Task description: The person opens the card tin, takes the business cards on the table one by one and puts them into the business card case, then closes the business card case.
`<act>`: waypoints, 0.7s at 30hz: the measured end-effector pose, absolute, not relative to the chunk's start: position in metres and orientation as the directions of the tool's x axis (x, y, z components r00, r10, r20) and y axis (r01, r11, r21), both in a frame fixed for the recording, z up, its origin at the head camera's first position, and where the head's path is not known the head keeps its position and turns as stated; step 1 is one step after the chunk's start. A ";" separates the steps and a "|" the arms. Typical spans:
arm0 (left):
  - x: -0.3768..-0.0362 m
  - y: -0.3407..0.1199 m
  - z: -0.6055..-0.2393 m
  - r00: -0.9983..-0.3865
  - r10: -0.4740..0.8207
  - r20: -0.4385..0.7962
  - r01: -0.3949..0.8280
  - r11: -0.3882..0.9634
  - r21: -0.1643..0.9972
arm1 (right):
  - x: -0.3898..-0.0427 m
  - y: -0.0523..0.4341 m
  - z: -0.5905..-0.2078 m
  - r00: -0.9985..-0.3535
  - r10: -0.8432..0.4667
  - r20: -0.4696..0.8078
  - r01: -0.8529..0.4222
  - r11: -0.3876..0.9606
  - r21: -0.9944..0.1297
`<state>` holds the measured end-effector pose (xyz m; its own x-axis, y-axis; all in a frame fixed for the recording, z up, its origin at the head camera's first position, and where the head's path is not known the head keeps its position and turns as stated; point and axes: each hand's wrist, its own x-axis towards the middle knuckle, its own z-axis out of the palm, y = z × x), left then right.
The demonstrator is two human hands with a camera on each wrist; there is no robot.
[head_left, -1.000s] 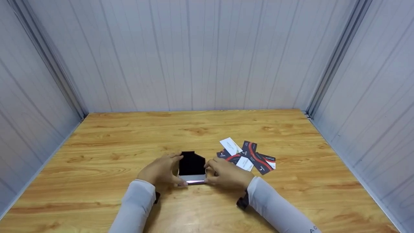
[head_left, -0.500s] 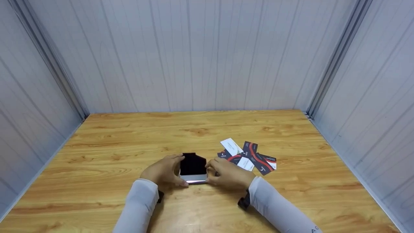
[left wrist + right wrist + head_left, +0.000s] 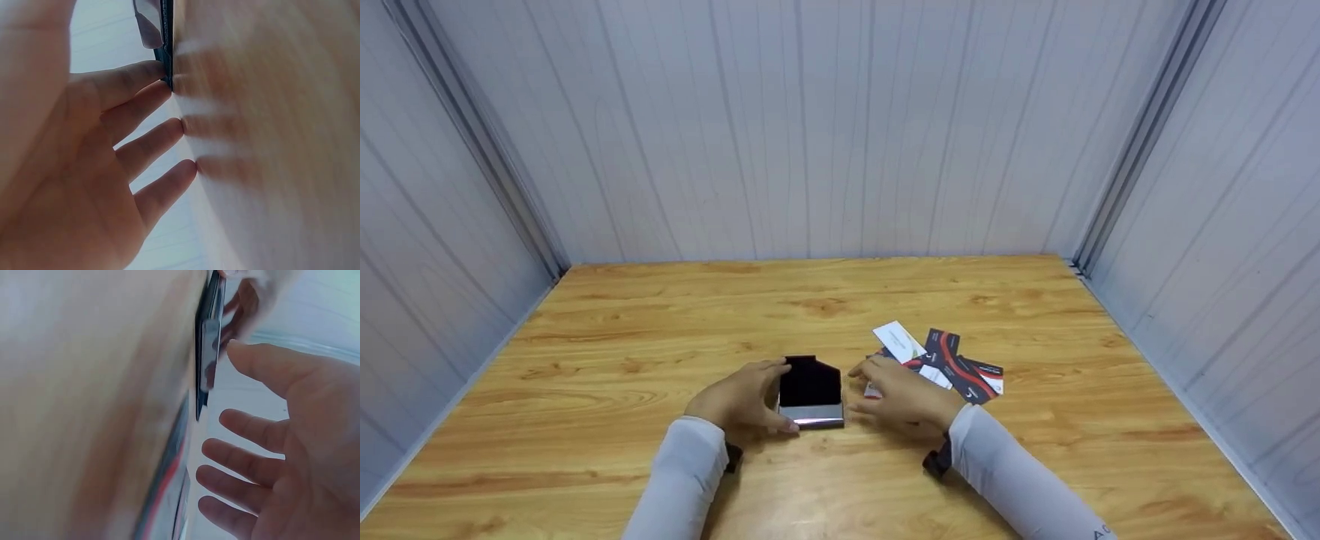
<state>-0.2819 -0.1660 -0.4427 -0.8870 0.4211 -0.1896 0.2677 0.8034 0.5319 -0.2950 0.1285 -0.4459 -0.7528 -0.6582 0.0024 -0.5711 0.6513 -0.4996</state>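
Observation:
A business card case (image 3: 810,386) with a black inside and a silver front band lies on the table. My left hand (image 3: 739,397) holds it along its left side, thumb at the front corner and a fingertip farther back. In the left wrist view, two fingertips touch the dark edge of the case (image 3: 167,34), while the other fingers rest on the tabletop. My right hand (image 3: 911,397) is just right of the case, apart from it, fingers loosely extended with nothing in them. Overlapping business cards (image 3: 941,349), dark with red bands or white, lie beyond the right hand and are partly hidden by it.
The wooden table (image 3: 660,315) carries the case and the cards. Pale panelled walls (image 3: 832,127) rise behind it and at both sides. Each wrist wears a small black device (image 3: 937,461).
My right hand has let go of the case's right side and moved a little to the right, over the near cards. The left hand keeps its hold on the case.

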 end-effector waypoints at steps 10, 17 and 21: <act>-0.280 -0.168 -0.443 -0.888 0.411 -0.206 0.246 0.804 0.542 | -0.316 0.157 -0.437 -0.795 -0.606 0.038 -0.545 0.684 -0.486; -0.283 -0.169 -0.444 -0.884 0.425 -0.195 0.263 0.796 0.545 | -0.329 0.178 -0.433 -0.861 -0.509 0.009 -0.453 0.758 -0.470; -0.282 -0.169 -0.444 -0.887 0.419 -0.196 0.256 0.798 0.545 | -0.334 0.185 -0.432 -0.880 -0.474 0.023 -0.430 0.774 -0.464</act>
<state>-0.2815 -0.1686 -0.4443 -0.8868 0.4188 -0.1956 0.2565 0.7979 0.5454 -0.3345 0.1848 -0.4321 -0.8800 -0.4745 0.0232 -0.4298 0.7745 -0.4642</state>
